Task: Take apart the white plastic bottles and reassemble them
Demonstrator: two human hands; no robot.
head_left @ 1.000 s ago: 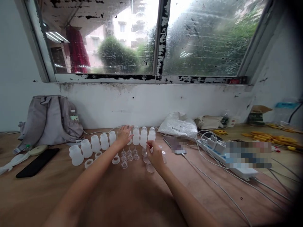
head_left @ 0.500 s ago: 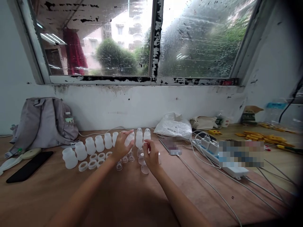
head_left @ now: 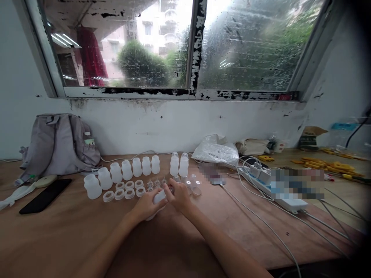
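In front of me my left hand (head_left: 146, 204) grips a white translucent baby bottle (head_left: 159, 197), tilted and partly covered by my fingers. My right hand (head_left: 180, 196) is closed at the bottle's upper end, fingers pinched around a small clear piece (head_left: 171, 189) that is mostly hidden. Just beyond my hands are clear nipples (head_left: 157, 183) and white collar rings (head_left: 129, 193). Clear dome caps (head_left: 197, 188) sit right of my right hand. Behind them, open white bottles (head_left: 116, 172) form a row, and two capped bottles (head_left: 183, 165) stand upright to its right.
A grey backpack (head_left: 58, 143) and a black phone (head_left: 45, 196) lie left. On the right are a plastic-wrapped package (head_left: 216, 150), a white power strip (head_left: 285, 202) with cables, and yellow parts (head_left: 327, 168). A wall with a window closes off the back.
My left hand has brought a bottle from the back row toward me. My right hand has moved down from the capped bottles to meet it. The view has shifted slightly.
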